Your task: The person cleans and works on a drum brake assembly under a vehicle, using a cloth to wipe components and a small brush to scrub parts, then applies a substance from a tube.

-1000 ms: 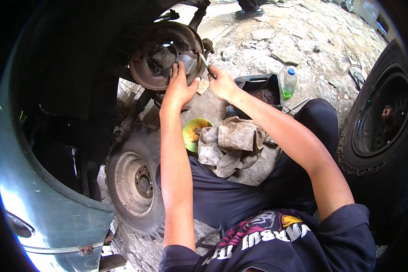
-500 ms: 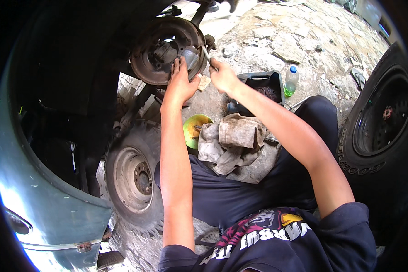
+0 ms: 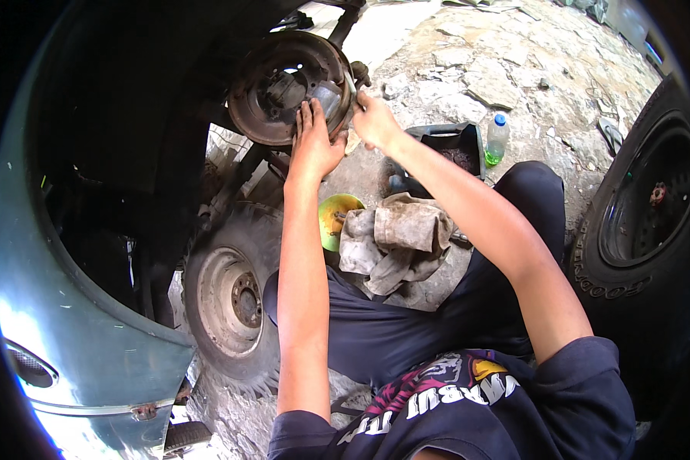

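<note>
A rusty round brake drum (image 3: 257,126) hangs on the axle at the upper left, its dished inner face toward me. My left hand (image 3: 314,149) lies at its lower right, fingers stretched flat beside a silver curved metal piece (image 3: 327,98) inside the drum; the thumb rests near the rim. Closed at the drum's right edge, my right hand (image 3: 374,123) grips a thin pale metal tool (image 3: 350,83) whose upper end lies along the rim. The tool's kind and its gripped end are hidden.
A dusty wheel (image 3: 230,303) lies below the drum, near a green car fender (image 3: 92,345). Another tyre (image 3: 602,253) stands at the right. Around my legs are a yellow-green bowl (image 3: 331,241), dirty cloths (image 3: 410,230), a black open container (image 3: 475,146) and a bottle (image 3: 497,138).
My view has shifted slightly, moving the scene a little rightward. The right hand has come nearer the drum's edge, and less of the tool shows. The left hand stays on the drum.
</note>
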A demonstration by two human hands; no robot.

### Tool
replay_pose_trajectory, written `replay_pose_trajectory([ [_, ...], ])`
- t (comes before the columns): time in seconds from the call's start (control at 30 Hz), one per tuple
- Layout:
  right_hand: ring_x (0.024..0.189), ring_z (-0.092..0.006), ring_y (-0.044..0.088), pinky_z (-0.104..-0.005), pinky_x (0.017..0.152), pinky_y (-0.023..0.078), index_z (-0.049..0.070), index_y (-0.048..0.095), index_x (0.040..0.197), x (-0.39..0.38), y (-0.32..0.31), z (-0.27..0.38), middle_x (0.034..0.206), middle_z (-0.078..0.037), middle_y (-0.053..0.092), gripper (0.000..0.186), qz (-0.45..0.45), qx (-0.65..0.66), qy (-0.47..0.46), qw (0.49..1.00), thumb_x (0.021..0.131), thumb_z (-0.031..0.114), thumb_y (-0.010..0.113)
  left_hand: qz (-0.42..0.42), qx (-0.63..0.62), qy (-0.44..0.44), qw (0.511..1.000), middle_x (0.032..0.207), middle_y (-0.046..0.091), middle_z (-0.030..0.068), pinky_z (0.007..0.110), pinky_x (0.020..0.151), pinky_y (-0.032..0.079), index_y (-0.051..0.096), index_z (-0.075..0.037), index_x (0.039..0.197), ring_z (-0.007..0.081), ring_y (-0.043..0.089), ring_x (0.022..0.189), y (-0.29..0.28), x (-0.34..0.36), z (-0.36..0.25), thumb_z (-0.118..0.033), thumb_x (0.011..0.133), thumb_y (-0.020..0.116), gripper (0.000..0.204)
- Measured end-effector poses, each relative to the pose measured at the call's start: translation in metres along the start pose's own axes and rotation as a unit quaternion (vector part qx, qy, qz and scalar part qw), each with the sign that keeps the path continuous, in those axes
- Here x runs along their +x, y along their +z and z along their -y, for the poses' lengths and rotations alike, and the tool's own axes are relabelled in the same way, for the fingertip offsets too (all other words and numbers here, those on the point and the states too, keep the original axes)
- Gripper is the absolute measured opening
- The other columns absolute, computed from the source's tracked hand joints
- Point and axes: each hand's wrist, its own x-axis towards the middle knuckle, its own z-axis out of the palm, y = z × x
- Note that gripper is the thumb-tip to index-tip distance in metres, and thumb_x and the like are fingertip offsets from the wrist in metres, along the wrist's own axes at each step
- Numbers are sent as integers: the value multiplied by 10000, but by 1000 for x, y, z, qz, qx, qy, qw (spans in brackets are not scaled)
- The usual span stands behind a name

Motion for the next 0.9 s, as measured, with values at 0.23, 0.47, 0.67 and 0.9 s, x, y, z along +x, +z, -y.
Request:
replay_pose_trajectory([
  [0.23, 1040, -491, 681, -517, 930, 549, -122, 617, 1116, 7, 23, -16, 1021, -377, 679, 351, -22, -112, -58, 992, 867, 121, 566, 10, -8, -21, 1000, 1619, 224, 340, 488, 1247, 225, 210, 56, 1577, 471, 223, 1516, -5, -2, 7, -287, 888, 714, 920],
  [0.47, 1012, -485, 691, -529, 908, 555, -129, 653, 1075, 22, 13, -20, 1006, -393, 672, 349, -34, -149, -81, 985, 855, 132, 579, 12, -77, -3, 997, 1603, 263, 342, 456, 1236, 264, 294, 43, 1560, 470, 257, 1504, -9, 0, 6, -286, 879, 705, 861],
  [0.67, 975, -474, 705, -553, 872, 567, -172, 544, 1193, -25, 15, -8, 963, -359, 694, 437, 15, -247, -82, 965, 887, 136, 591, 3, -53, 1, 999, 1610, 251, 339, 459, 1238, 259, 295, 37, 1563, 469, 251, 1507, -11, -5, 13, -286, 886, 698, 851],
  [0.9, 989, -489, 693, -543, 892, 561, -100, 607, 1181, -2, -5, -7, 997, -350, 695, 392, 41, -203, -60, 976, 913, 186, 602, 5, -37, 23, 999, 1631, 238, 304, 467, 1234, 263, 316, 19, 1563, 434, 255, 1516, -7, -13, 14, -294, 895, 689, 826],
])
